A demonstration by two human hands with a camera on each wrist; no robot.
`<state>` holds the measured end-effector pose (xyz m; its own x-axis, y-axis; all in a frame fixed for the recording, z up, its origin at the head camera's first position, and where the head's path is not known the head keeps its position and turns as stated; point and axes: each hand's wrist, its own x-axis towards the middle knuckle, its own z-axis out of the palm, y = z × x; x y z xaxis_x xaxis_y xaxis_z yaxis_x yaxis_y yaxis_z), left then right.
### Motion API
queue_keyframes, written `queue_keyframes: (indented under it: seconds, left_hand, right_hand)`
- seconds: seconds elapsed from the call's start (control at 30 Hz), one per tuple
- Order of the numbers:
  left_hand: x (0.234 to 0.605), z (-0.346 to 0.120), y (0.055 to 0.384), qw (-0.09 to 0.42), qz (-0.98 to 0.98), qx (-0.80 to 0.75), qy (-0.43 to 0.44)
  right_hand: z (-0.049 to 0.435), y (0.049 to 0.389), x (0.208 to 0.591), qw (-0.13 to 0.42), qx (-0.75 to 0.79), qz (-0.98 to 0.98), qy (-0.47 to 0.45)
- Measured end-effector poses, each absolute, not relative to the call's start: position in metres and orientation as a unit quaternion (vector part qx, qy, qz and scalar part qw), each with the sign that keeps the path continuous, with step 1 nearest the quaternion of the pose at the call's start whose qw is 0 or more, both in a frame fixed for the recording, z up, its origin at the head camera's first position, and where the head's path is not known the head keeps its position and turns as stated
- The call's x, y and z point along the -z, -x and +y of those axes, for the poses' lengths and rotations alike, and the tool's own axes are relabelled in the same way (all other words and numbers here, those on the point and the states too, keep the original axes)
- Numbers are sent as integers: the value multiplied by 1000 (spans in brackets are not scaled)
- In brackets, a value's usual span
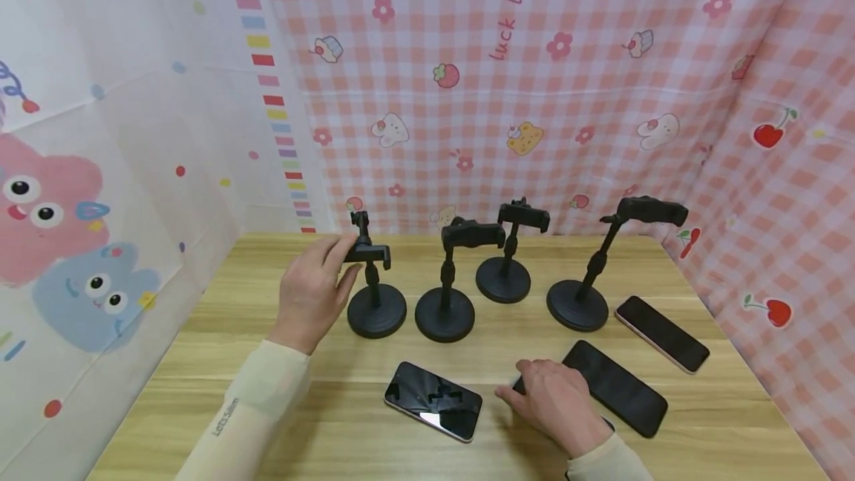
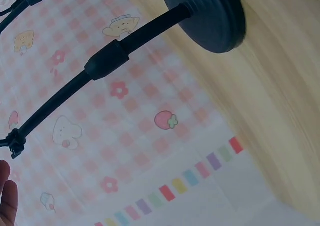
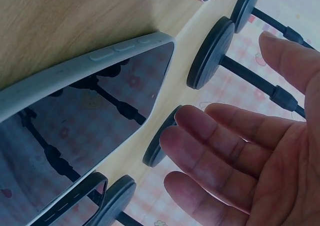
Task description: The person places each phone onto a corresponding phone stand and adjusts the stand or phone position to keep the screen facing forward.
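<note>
At the left, a black phone stand (image 1: 377, 312) has a round base and an upright pole. My left hand (image 1: 310, 288) grips the left end of its clamp (image 1: 374, 253), fingers on top and thumb below. The left wrist view shows fingertips (image 2: 8, 201) close to the stand's joint (image 2: 15, 142). Palm down, my right hand (image 1: 551, 396) hovers over a dark phone (image 1: 518, 386) and mostly covers it. In the right wrist view the fingers are relaxed, apart from that pale-edged phone (image 3: 85, 116). Between the hands lies another phone (image 1: 434, 401), screen up.
More black phone stands stand to the right: one in the middle (image 1: 445, 315), one farther back (image 1: 503, 280) and one at the right (image 1: 578, 306). Two phones lie at the right, a large one (image 1: 617, 388) and a smaller one (image 1: 663, 334). A checked cloth (image 1: 454, 102) hangs behind the wooden table (image 1: 220, 295).
</note>
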<state>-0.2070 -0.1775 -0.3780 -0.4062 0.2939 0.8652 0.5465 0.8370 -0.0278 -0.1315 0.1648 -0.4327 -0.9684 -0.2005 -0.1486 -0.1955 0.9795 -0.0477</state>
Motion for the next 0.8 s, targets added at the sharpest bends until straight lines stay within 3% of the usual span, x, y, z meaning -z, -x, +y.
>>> queue_keyframes:
  seconds: [0.37,0.8]
  left_hand:
    - [373,-176,211,496,-819,102,268]
    - [364,-177,214,472,-827,88,294]
  right_hand:
    - [165,131,433,87,17,992,94]
    - [167,129,433,69,29,992,98]
